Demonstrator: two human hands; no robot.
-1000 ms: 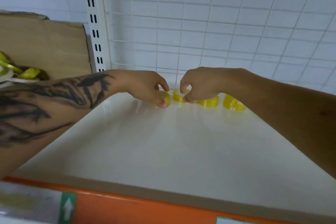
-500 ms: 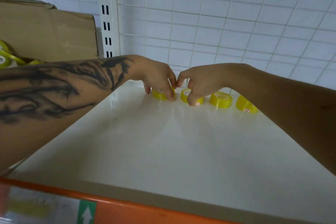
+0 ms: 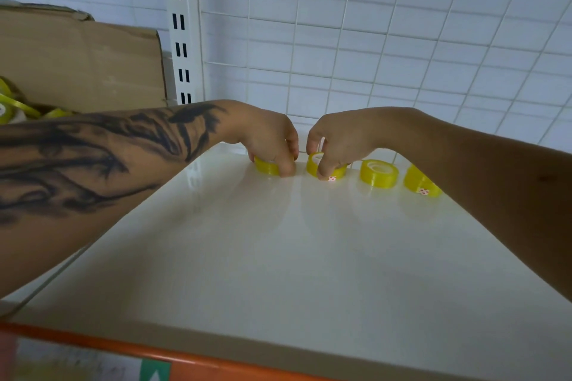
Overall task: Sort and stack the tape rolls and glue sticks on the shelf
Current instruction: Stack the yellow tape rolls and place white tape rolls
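Both hands pinch tape rolls at the shelf's (image 3: 309,257) back — left hand (image 3: 269,141) its roll (image 3: 266,166), right hand (image 3: 337,141) its roll (image 3: 325,168).

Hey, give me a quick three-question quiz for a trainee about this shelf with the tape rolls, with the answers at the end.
1. How many yellow tape rolls stand in the row at the back of the shelf?
2. True or false: the right hand grips the rightmost roll.
3. Which roll does the left hand hold? A) the leftmost roll B) the third roll C) none

Key
1. Four.
2. False; it grips the second roll from the left.
3. A.
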